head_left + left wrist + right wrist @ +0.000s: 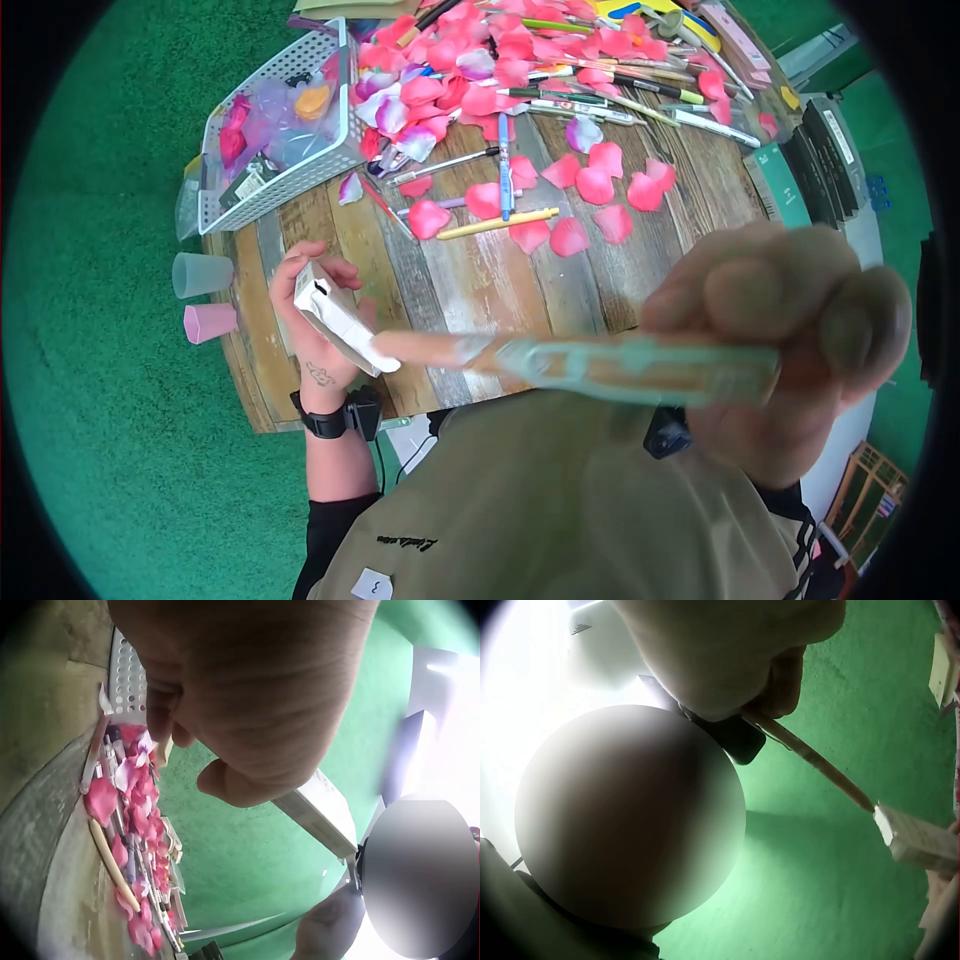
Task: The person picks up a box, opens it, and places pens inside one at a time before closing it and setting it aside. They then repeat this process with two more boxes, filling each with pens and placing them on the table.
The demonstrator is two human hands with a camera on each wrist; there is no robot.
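Observation:
My left hand (292, 300) holds a small white carton (335, 318) near the left edge of the table, fingers curled round it. The carton's near end is open, with a flap sticking out. Raised close to the head camera, my right hand (790, 320) pinches a slim pen-like stick (600, 368), light brown with pale green marks and blurred. Its far tip overlaps the carton's open end in the head view. From the right wrist, the stick (825, 765) shows a thin clip and its tip meets the edge of the carton (922, 844).
A wooden table (480, 300) bears a heap of pink petals (450, 60) mixed with several pens. A white perforated basket (285, 175) stands at the left, beside two plastic cups (203, 275). A teal box (778, 185) and dark boxes (825, 150) stand at the right.

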